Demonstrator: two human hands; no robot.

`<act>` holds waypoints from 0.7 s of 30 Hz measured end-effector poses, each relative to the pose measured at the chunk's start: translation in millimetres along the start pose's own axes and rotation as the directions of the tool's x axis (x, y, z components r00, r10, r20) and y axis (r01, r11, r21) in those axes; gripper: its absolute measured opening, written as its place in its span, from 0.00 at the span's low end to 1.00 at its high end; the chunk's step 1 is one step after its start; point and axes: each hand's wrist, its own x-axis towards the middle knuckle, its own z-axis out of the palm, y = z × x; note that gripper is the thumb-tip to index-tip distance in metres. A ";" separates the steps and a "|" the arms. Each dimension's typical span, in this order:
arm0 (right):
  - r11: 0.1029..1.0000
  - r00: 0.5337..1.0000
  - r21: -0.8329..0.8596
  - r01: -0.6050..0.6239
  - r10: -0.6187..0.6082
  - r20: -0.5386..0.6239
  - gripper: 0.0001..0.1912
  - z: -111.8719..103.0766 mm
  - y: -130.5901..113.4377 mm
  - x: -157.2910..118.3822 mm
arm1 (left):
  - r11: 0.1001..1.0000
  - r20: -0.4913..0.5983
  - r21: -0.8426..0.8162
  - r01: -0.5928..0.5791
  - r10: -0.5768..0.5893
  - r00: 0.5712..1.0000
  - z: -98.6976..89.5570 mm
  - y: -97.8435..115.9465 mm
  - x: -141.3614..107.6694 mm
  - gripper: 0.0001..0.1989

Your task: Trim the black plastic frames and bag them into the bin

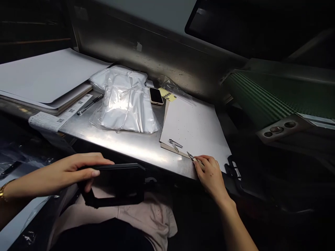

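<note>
My left hand grips a black rectangular plastic frame by its left end, thumb on top, above my lap. The frame is tilted and has a large opening in its middle. My right hand rests at the front edge of the white board, fingers closed around a small craft knife. Its pointed metal tip faces up and left; most of the handle is hidden by the fingers. Just left of the tip lies a nail clipper with its lever swung out. Small dark specks dot the board.
Clear plastic bags tied in a bundle lie mid-table. Behind them are a phone and a yellow label. To the left are a pen, a printed label strip and stacked white sheets. A green ribbed machine part stands right.
</note>
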 end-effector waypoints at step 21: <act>0.811 0.879 0.541 -0.222 -0.074 0.472 0.07 -19.0 -141.9 -74.9 | 0.929 0.476 -0.320 0.188 -0.014 0.879 53.4 -16.3 36.5 0.03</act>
